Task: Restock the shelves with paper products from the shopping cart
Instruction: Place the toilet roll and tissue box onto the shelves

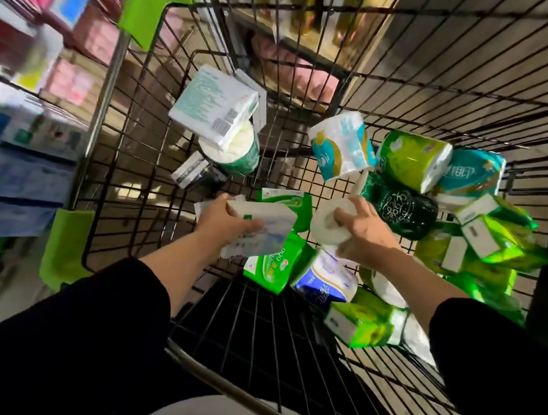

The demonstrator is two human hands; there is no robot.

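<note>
Many wrapped paper packs (406, 161) still lying in black wire shopping cart (451, 101), left hand (225, 224) gripping white soft tissue pack (259, 229), right hand (362, 233) pinching white paper roll (327, 229).

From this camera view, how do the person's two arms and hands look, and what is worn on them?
Both arms wear loose black sleeves, the left sleeve and the right sleeve, each pushed up so that the forearm is bare from about the elbow down. The left hand and the right hand are bare: no gloves, and no watch, ring or bracelet shows at the wrists or fingers.
</note>
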